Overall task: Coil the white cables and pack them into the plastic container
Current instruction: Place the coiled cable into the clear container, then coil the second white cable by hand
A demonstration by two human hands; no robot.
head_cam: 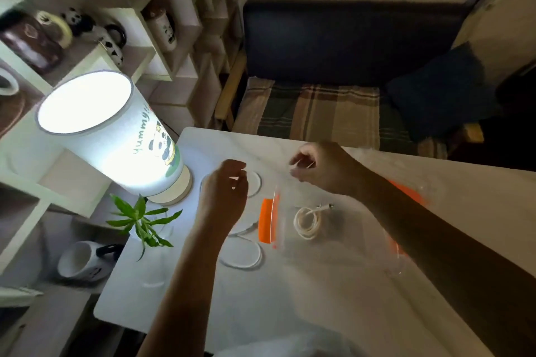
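Head view: both hands (223, 191) (319, 166) pinch a loose white cable (242, 252) beside the container's (333, 240) coiled cable (307, 222).

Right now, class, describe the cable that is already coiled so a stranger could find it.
Start at the lit lamp, cross the white table rightward to the clear container with orange clips. The coiled cable lies inside, tightly wound, unlike the loose loops outside.

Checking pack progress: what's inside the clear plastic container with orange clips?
One coiled white cable lies inside the clear plastic container, plug end toward the far side. The right forearm covers the container's right part, so anything there is hidden.
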